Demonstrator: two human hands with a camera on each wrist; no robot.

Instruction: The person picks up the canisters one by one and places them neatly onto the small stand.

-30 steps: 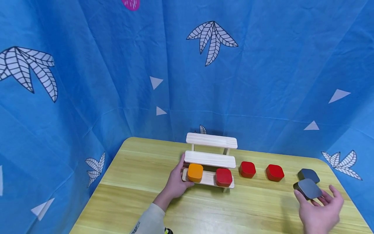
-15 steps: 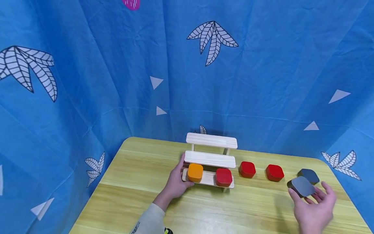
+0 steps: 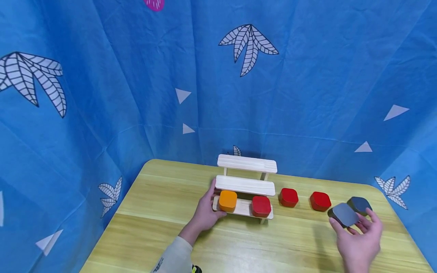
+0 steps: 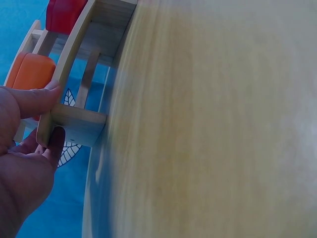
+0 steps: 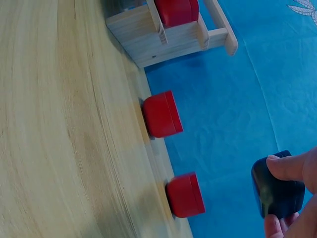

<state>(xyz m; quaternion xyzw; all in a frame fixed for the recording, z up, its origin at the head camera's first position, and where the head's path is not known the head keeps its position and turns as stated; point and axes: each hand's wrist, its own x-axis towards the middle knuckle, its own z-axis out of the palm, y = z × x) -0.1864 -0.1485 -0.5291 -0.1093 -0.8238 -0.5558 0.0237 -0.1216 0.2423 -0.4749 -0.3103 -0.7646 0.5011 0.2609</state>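
My left hand (image 3: 205, 214) grips the left end of a three-step wooden shelf (image 3: 246, 185), its thumb on top of the lowest step and its fingers below, as the left wrist view shows. An orange rounded-square box (image 3: 227, 201) stands at the left of that step, and a red box (image 3: 261, 206) at its right. My right hand (image 3: 360, 239) pinches a dark grey box (image 3: 344, 215) between thumb and fingers, held above the table. In the right wrist view the grey box (image 5: 278, 186) appears nearly black, tilted in the grip.
Right of the shelf, two more red boxes (image 3: 288, 197) stand in a row on the wooden table (image 3: 164, 197). A second dark grey box (image 3: 359, 205) stands at the right end, partly behind the right hand. A blue patterned curtain (image 3: 153, 94) hangs behind the table.
The right hand has carried the grey box leftward and slightly up, toward the red boxes. The left hand keeps its grip on the shelf, which has stayed in place.
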